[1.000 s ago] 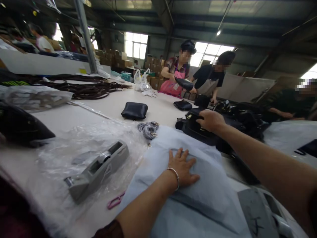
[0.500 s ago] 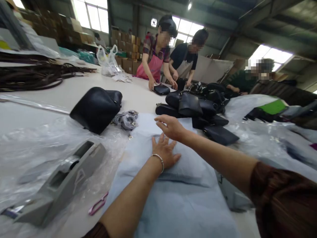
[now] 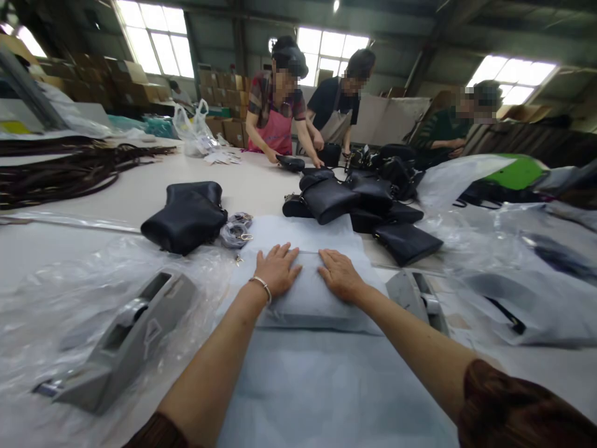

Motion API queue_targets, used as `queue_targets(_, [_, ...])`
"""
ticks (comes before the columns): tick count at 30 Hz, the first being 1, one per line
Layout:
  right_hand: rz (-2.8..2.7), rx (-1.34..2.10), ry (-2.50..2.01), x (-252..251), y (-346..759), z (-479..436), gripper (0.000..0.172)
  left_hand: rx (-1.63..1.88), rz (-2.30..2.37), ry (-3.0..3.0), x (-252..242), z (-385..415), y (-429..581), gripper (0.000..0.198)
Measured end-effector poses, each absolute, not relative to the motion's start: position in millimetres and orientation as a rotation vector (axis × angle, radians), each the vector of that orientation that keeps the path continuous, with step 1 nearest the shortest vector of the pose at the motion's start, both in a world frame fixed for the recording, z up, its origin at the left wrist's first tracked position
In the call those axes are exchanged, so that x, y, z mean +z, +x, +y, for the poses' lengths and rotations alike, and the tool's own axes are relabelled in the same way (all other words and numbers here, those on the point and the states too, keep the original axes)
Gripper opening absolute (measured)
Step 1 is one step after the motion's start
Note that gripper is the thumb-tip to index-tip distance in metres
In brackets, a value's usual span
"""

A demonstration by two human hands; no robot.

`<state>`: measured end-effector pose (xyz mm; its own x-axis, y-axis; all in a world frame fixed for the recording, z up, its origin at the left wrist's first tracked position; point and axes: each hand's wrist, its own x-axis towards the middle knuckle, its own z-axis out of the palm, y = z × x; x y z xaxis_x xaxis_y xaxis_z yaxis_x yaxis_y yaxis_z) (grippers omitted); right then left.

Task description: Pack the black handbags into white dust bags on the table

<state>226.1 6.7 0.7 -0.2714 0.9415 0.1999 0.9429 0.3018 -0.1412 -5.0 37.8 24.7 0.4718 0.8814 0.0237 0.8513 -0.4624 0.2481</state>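
Pale-blue wrapping [image 3: 317,314], contents hidden, lies beneath both hands [image 3: 277,272] [image 3: 342,277], spread flat and apart.

We find no complete word, brand or number that can be read. On the side of the left-hand grey tape dispenser [image 3: 121,354] we note one pale outlined mark [image 3: 153,336], shaped like a triangle or a capital A; we cannot establish which. On the second grey tape dispenser [image 3: 405,291], to the right, we can make out no lettering. The pale paper slips [image 3: 222,158] lying on the desk [image 3: 261,190] are too small to tell whether they bear print. Behind, we see stacked cartons [image 3: 233,132] whose faces are too distant and dim for us to read.
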Motion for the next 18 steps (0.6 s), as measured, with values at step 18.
queue_targets(18, [-1.805, -0.027, -1.707, 65, 333, -53, 0.046, 0.492, 1.441, 2.172, -1, 80, -39, 0.061])
